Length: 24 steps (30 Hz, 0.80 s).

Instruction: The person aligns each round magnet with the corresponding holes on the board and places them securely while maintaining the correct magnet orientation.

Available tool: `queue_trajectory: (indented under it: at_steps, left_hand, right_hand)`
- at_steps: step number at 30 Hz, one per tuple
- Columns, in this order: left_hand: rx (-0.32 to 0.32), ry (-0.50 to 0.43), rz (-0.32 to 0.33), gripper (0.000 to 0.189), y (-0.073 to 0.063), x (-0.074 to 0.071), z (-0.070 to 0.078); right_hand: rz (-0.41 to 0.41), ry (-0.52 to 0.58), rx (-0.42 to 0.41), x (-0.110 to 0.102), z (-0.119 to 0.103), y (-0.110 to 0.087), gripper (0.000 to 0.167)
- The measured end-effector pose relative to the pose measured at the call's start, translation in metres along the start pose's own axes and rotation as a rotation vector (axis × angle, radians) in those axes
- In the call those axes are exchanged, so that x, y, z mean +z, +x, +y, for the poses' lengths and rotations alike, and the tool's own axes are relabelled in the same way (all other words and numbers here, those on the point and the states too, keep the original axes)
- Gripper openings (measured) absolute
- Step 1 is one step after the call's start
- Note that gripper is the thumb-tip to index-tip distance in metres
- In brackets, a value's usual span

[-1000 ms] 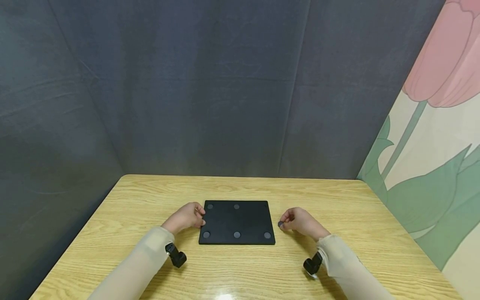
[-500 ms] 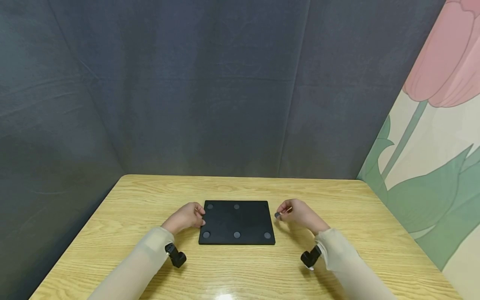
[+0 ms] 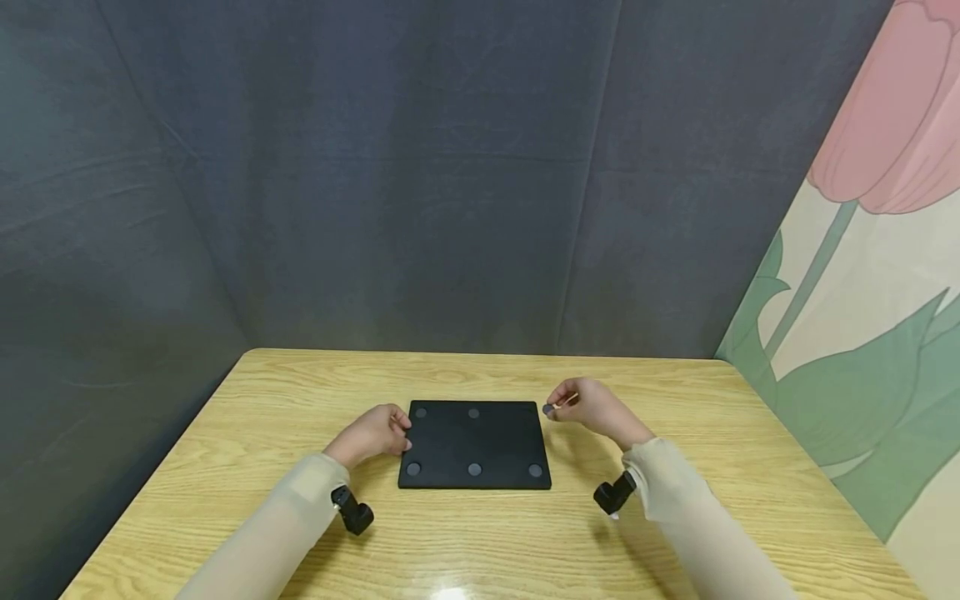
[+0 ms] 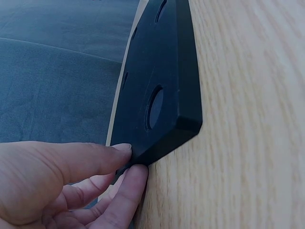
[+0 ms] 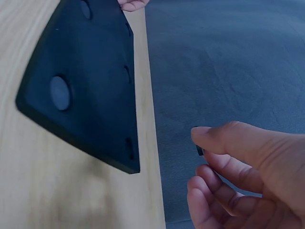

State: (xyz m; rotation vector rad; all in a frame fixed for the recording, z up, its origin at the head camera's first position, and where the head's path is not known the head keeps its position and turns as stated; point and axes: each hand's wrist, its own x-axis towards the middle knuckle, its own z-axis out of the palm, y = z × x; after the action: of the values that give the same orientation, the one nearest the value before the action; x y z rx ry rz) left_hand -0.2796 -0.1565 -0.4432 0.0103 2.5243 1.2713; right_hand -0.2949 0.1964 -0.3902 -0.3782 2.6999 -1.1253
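A flat black rectangular board (image 3: 506, 442) lies on the wooden table, with small dark grey discs (image 3: 475, 470) set in round recesses along its near and far edges. My left hand (image 3: 372, 435) pinches the board's left edge; in the left wrist view the thumb (image 4: 102, 157) lies on the top edge and a finger is against the side. Between the thumb and fingers of my right hand (image 3: 595, 406) is a small dark disc (image 3: 548, 409), held just above the board's far right corner. Seen edge-on in the right wrist view, the disc (image 5: 199, 150) is mostly covered by the thumb. A recess (image 5: 129, 148) at that corner looks dark.
Light wood-grain table (image 3: 480, 542) surrounds the board on all sides. Behind and to the left hangs a dark grey-blue cloth (image 3: 420, 183). On the right stands a panel with a printed tulip (image 3: 862, 275). Each wrist wears a small black camera (image 3: 352, 510).
My right hand has moved away from me and slightly left with the disc, from beside the board's right edge to its far right corner. The left hand and board have stayed put.
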Motion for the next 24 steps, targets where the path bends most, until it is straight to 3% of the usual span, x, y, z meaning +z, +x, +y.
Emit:
queue_trajectory:
  at_steps: [13,24]
  left_hand:
    - [-0.002,0.011,0.001,0.029,0.0,0.0,-0.001]
    - [0.006,0.018,0.004,0.029,0.001,0.0,-0.001]
  right_hand:
    - [0.027,0.015,-0.004,-0.011,-0.011,0.018,0.015]
    - [0.048,0.016,-0.04,0.004,0.006,0.032,0.013]
